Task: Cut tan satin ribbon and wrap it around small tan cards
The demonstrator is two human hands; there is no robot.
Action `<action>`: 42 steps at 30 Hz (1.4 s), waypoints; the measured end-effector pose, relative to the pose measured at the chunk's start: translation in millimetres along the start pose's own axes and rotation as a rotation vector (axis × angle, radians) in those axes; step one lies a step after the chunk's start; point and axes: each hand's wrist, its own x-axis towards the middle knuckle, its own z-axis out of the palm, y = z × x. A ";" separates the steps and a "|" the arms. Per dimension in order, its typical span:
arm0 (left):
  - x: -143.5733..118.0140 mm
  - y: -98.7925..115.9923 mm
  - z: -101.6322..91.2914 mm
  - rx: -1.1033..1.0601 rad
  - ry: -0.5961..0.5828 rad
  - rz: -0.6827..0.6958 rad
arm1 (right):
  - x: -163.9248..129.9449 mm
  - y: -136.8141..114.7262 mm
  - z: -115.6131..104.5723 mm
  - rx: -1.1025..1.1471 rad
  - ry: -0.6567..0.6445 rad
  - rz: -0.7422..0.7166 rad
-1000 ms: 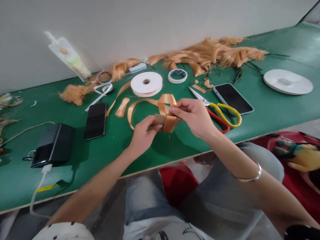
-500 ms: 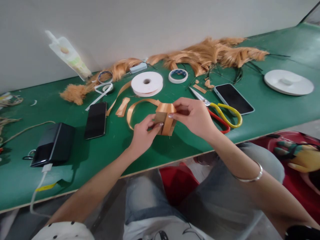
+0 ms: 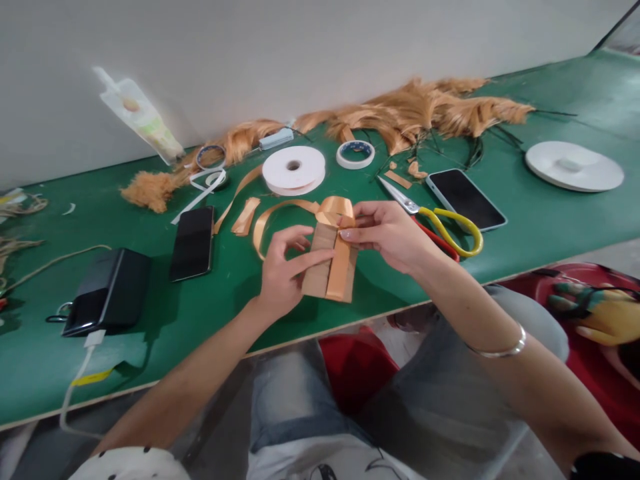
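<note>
A brown piece of cardboard (image 3: 316, 273) is held tilted over the table's near side, with a peach satin ribbon (image 3: 340, 270) lying lengthwise down its face. At the top edge the ribbon rises in a loop, and its tail curves off to the left. My right hand (image 3: 383, 233) pinches ribbon and cardboard together near the upper right. My left hand (image 3: 284, 270) is at the cardboard's left side, thumb laid across the front and index finger raised away; its other fingers are partly hidden. A white ribbon spool (image 3: 294, 170) lies flat just beyond.
Right of my hands lie scissors (image 3: 450, 227) with yellow and red handles and a phone (image 3: 466, 200). To the left are a dark phone (image 3: 191, 243) and a black device (image 3: 107, 290) with a cable. Peach fibre bundles (image 3: 400, 110) line the wall; a white tape roll (image 3: 355, 155) sits before them.
The cardboard has swung so that its long face shows, its lower end nearer me. The ribbon loop above it stands higher. My left index finger has lifted away from the cardboard.
</note>
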 end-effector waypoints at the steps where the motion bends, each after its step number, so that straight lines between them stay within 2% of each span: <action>1: 0.3 0.8 -0.1 0.036 0.030 0.034 | -0.2 0.0 0.4 -0.015 -0.008 0.008; 3: 1.4 2.8 -0.8 0.078 0.047 0.099 | 0.0 1.5 1.0 -0.069 -0.018 0.000; 6: 4.0 5.4 -2.2 0.069 0.003 0.152 | 1.3 6.5 1.9 -0.236 -0.001 -0.093; 10: 8.0 6.1 -1.3 0.021 -0.069 0.096 | 1.0 10.4 4.7 -0.397 0.005 -0.209; 14: 11.3 5.9 1.1 0.039 -0.053 0.014 | -2.1 6.8 7.7 -0.397 0.026 -0.270; 18: 11.5 6.5 2.9 0.047 -0.057 0.014 | -5.3 2.5 7.4 -0.437 0.052 -0.349; 25: 7.7 3.4 6.4 0.127 -0.030 0.002 | -11.9 -2.9 10.2 -0.401 0.014 -0.410; 32: 9.5 2.0 3.5 0.126 -0.061 -0.047 | -15.7 -7.1 13.1 -0.471 0.064 -0.541; 37: 9.7 2.4 1.9 0.094 -0.082 -0.121 | -14.6 -3.7 10.8 -0.500 0.035 -0.557; 40: 11.5 4.3 -0.7 0.074 -0.130 -0.186 | -14.2 -0.1 10.0 -0.510 -0.017 -0.545; 42: 12.9 5.9 -2.2 0.080 -0.168 -0.234 | -14.3 2.0 9.9 -0.546 -0.007 -0.545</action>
